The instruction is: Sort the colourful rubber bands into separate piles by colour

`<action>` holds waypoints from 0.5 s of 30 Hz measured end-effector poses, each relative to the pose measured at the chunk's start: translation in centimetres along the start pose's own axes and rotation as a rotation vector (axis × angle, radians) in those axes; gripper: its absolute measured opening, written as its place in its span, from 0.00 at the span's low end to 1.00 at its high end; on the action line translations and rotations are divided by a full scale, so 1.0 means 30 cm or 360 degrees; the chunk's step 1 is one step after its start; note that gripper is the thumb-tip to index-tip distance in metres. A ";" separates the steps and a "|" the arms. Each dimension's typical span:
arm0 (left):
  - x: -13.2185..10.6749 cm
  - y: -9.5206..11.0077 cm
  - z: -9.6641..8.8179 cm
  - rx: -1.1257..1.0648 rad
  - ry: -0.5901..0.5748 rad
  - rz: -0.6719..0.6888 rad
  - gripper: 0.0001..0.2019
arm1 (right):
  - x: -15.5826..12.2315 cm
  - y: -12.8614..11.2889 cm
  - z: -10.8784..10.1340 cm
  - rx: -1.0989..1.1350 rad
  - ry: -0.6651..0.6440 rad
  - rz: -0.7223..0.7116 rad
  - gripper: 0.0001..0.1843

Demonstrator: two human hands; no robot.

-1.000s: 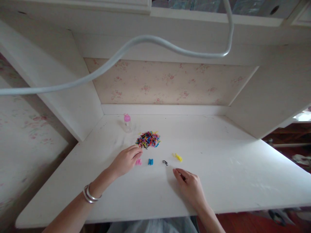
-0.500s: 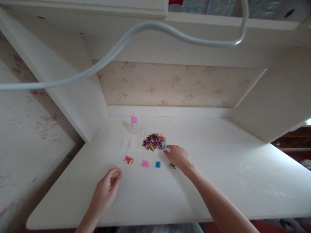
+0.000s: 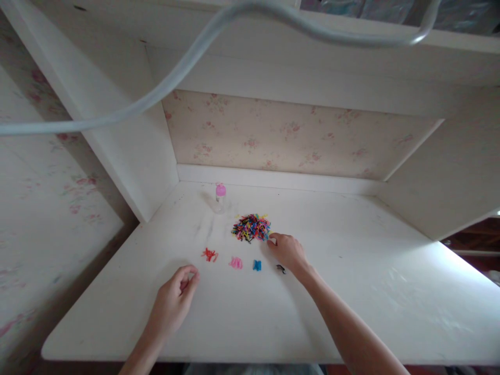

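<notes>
A heap of small mixed-colour pieces (image 3: 251, 227) lies on the white desk (image 3: 351, 291). In front of it lie small sorted clusters: red (image 3: 210, 254), pink (image 3: 236, 262), blue (image 3: 257, 265) and black (image 3: 280, 269). My right hand (image 3: 287, 250) reaches to the heap's right edge, fingertips pinched on something too small to make out. My left hand (image 3: 174, 299) rests on the desk nearer me, below the red cluster, fingers curled with thumb against forefinger. Whether it holds anything is unclear.
A small clear bottle with a pink cap (image 3: 221, 197) stands behind the heap near the back left. White shelf walls enclose the desk left and right, floral wallpaper (image 3: 281, 135) behind. A grey cable (image 3: 164, 88) loops overhead.
My left hand pulled back from the pink cluster toward me, uncovering the red cluster. My right hand moved from the front of the desk up to the heap and now pinches at its edge.
</notes>
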State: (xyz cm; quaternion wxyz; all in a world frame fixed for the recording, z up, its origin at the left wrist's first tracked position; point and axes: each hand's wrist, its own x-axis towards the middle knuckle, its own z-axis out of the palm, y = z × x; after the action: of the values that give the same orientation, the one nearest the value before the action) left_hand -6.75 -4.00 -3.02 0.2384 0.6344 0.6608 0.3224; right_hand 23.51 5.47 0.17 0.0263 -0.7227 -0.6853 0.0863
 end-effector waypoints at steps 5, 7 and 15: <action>0.003 0.006 0.003 0.0016 -0.0021 0.0030 0.14 | 0.003 -0.009 0.008 0.0009 0.0026 -0.0017 0.18; 0.004 0.006 0.004 0.0025 -0.0015 0.0052 0.13 | 0.004 -0.013 0.011 0.0009 0.0052 -0.0016 0.18; 0.003 -0.002 0.008 0.0035 -0.0001 0.0078 0.15 | 0.000 0.019 -0.017 0.0055 0.0140 0.0021 0.20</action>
State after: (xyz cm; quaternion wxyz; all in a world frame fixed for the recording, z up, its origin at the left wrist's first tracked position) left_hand -6.64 -3.87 -3.21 0.2237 0.6531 0.6485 0.3207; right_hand 24.17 5.48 0.57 0.0683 -0.7297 -0.6771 0.0663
